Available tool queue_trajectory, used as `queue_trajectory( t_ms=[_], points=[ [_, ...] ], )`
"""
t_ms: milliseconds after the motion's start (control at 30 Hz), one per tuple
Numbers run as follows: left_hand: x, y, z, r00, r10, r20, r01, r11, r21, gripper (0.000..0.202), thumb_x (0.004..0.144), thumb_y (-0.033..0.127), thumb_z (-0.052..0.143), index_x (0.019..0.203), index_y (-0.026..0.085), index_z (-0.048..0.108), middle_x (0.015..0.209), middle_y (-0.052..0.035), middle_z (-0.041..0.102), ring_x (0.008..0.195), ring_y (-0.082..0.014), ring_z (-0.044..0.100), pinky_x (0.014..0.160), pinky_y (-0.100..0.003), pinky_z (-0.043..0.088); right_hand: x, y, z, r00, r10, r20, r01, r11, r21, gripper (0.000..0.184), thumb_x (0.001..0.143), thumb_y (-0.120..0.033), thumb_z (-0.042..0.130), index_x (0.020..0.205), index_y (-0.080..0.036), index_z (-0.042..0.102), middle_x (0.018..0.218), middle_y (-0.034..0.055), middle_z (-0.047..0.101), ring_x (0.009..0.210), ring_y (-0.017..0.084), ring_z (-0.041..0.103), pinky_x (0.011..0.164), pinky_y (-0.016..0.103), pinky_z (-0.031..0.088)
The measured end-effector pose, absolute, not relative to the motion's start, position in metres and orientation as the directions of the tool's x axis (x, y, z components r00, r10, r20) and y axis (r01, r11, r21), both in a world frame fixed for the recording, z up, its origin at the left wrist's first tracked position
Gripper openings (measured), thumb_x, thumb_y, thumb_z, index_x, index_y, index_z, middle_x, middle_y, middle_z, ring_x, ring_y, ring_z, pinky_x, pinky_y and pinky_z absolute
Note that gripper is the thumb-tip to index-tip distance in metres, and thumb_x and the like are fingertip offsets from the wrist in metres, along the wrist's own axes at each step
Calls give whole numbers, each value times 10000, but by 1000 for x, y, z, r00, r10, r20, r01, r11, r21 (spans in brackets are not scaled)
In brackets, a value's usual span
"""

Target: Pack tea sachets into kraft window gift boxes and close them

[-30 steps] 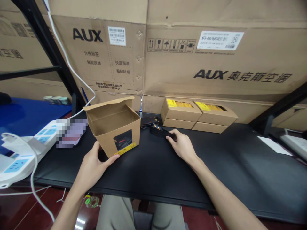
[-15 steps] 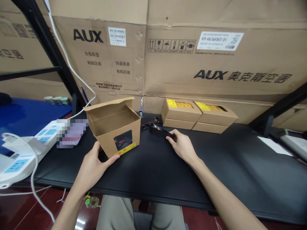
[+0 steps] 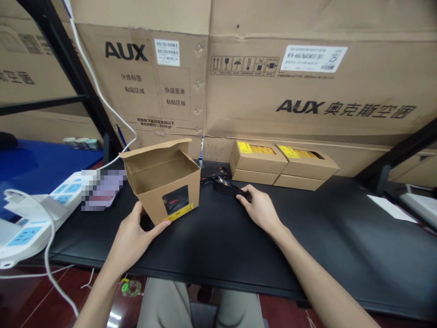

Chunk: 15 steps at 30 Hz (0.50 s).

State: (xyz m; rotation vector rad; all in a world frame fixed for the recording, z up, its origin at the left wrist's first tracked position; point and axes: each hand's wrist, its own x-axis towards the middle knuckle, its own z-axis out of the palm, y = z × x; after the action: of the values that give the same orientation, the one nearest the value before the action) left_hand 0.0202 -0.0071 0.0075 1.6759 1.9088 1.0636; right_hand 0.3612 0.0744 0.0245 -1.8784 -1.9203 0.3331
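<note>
Large AUX cardboard cartons (image 3: 273, 91) are filling the upper part of the frame behind a black desk (image 3: 218, 255), and a white power strip (image 3: 30, 232) with blue sockets is lying at the left edge. Two stacks of small kraft boxes (image 3: 257, 159) are sitting against the cartons, right of centre. Nearer, an open kraft box (image 3: 153, 200) is standing on the desk left of centre with its flap raised. The left hand (image 3: 131, 241) is cupping the box's lower front corner, its thumb spreading along the bottom edge. The right hand (image 3: 259, 210) is the one nearer the black strap-like item (image 3: 227, 190), with its curled fingertips (image 3: 246, 196) touching the item's right end; whether they are gripping it, I cannot tell. The item is lying just ahead and to the left of the right hand, its long axis running from upper left to lower right, between the open box and the stacked boxes.
</note>
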Motion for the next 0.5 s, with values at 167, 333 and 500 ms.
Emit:
queue_trajectory(
  t_ms=[167,333,500],
  points=[
    [21,-6,7,-212,957,199,664,-8,748,612,752,647,764,1180,240,602,1228,-123,808,1159,-381,765,931,-463,640,361,73,26,8,993,117,882,48,-469,156,992,-270,654,1118,-190,697,993,84,778,928,246,734,836,324,494],
    [20,-6,7,-207,957,203,662,-15,750,605,758,637,764,1184,239,603,1233,-124,808,1167,-382,764,938,-467,640,361,74,25,8,993,121,881,51,-471,153,986,-276,657,1110,-197,700,987,78,776,916,245,733,829,330,497],
    [20,-7,7,-210,956,203,659,-14,752,611,753,642,767,1182,240,600,1245,-126,804,1174,-379,762,943,-467,640,362,75,23,6,992,128,880,55,-471,142,986,-275,660,1100,-199,699,972,78,774,914,248,732,825,332,496]
  ],
)
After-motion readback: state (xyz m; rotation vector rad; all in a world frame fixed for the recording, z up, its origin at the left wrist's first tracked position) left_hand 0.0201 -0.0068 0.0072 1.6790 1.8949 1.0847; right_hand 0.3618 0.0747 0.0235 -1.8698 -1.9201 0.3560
